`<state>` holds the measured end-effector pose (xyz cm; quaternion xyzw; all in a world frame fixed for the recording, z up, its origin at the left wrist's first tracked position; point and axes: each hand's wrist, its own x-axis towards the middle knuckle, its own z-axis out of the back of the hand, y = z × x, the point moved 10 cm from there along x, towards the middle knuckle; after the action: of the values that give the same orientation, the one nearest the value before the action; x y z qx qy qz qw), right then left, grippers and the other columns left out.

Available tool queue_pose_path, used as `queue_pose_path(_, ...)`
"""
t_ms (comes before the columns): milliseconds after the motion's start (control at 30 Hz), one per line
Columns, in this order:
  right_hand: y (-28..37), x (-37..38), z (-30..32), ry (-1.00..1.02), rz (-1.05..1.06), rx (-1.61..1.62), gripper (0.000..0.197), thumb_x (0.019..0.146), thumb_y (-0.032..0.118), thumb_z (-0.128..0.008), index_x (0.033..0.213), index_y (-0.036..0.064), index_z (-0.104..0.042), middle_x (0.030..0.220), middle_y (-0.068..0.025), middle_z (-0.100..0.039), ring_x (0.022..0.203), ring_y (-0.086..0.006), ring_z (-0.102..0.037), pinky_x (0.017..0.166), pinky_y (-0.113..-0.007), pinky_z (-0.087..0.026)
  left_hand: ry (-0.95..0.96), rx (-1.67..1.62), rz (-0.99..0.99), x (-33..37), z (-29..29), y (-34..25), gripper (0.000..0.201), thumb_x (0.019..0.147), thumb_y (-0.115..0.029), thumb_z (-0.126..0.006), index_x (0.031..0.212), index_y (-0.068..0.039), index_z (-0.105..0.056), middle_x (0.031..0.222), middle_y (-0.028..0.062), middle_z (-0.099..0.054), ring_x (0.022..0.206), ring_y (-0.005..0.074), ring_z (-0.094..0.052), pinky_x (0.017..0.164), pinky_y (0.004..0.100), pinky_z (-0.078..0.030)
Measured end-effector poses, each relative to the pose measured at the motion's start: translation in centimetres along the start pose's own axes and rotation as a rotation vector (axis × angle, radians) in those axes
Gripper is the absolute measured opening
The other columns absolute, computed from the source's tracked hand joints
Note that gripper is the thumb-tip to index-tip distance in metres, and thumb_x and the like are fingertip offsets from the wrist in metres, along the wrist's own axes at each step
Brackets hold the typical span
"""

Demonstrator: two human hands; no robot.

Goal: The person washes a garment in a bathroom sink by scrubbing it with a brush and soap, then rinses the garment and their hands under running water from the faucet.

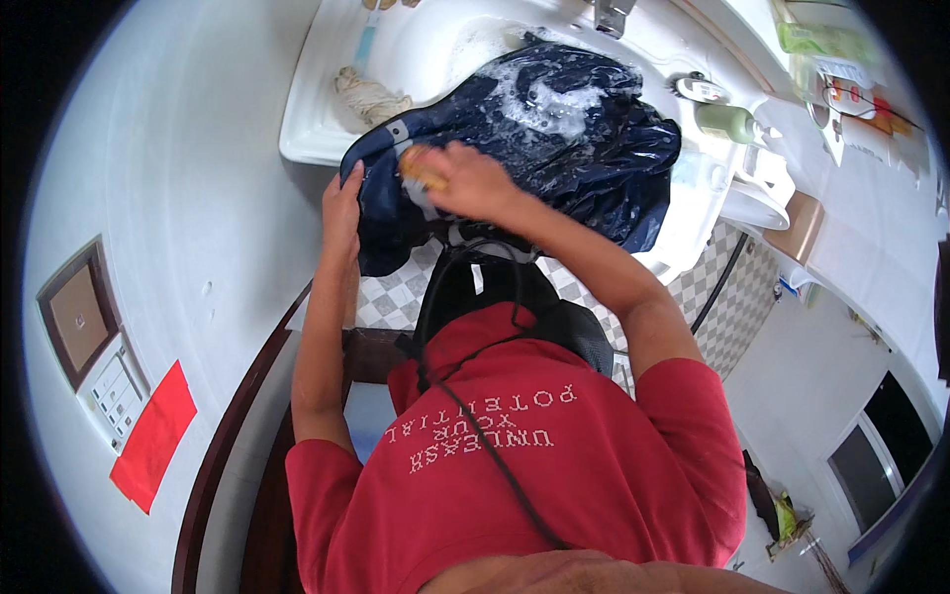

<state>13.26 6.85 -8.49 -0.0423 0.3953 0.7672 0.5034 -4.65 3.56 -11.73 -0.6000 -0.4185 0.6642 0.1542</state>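
A wet, shiny dark blue garment (554, 148) with pale grey strips lies spread over the white sink (312, 119), foam on its upper part. Its near left portion hangs over the sink's front rim. My left hand (343, 211) pinches the garment's left edge. Pressed to a grey strip, a yellowish-brown block (421, 168) is in my closed right hand (473, 183). Blur hides whether the block is a soap bar or a brush.
A crumpled beige cloth (368, 96) rests at the sink's left, near a light blue-handled tool (367, 40). The metal faucet (613, 15) is at the back. On the right stand a green bottle (727, 123) and a white basin (757, 206). A wall is close at left.
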Motion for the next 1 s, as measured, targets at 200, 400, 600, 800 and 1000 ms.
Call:
queue_pose_path(200,-22.2,0.7,1.3,0.188,-0.606,-0.151,0.048,0.085,0.035,-0.049,0.13,0.0271,-0.036,0.12,-0.0145,-0.052,0.108,-0.0299,-0.053,0.09,-0.04,-0.043,0.079,0.192,0.005,-1.3,-0.8,-0.4,0.039,0.081,-0.027,-0.065,0.104,0.004,-0.059,0.093,0.0065,-0.063,0.081,0.0134,-0.059,0.074,0.0245,-0.046)
queue_pose_path(400,-3.8,4.8,0.0,-0.052,0.131,0.142,0.051,0.083,0.033,-0.05,0.131,0.0283,-0.034,0.121,-0.0162,-0.047,0.106,-0.033,-0.052,0.09,-0.044,-0.041,0.125,0.355,0.044,-1.2,0.2,2.7,0.04,0.077,-0.027,-0.07,0.101,0.004,-0.061,0.091,0.006,-0.064,0.08,0.0121,-0.058,0.074,0.0245,-0.046)
queue_pose_path(600,-18.8,4.8,0.5,0.114,-0.32,-0.39,0.058,0.08,0.043,-0.054,0.132,0.0355,-0.031,0.121,-0.0116,-0.052,0.108,-0.027,-0.052,0.086,-0.044,-0.044,0.23,0.552,0.089,-4.1,0.4,2.2,0.031,0.082,-0.026,-0.065,0.098,0.001,-0.062,0.081,-0.0001,-0.061,0.069,0.0082,-0.053,0.065,0.0224,-0.044)
queue_pose_path(800,-15.5,7.7,3.8,-0.003,-0.255,-0.284,0.064,0.081,0.061,-0.043,0.131,0.021,-0.039,0.129,-0.0145,-0.044,0.12,-0.0371,-0.04,0.094,-0.058,-0.032,0.218,0.485,0.061,-4.7,0.7,3.1,0.03,0.082,-0.026,-0.065,0.093,0.001,-0.063,0.076,-0.0009,-0.059,0.068,0.0074,-0.05,0.064,0.0226,-0.043)
queue_pose_path(1000,-13.1,15.7,2.2,-0.318,-0.227,-0.004,0.069,0.075,0.049,-0.061,0.13,0.0173,-0.033,0.127,-0.0268,-0.035,0.117,-0.0406,-0.038,0.091,-0.052,-0.037,0.116,0.492,0.018,-5.5,0.0,3.9,0.03,0.081,-0.025,-0.066,0.093,0.002,-0.062,0.077,-0.0003,-0.058,0.068,0.0075,-0.049,0.065,0.0228,-0.042)
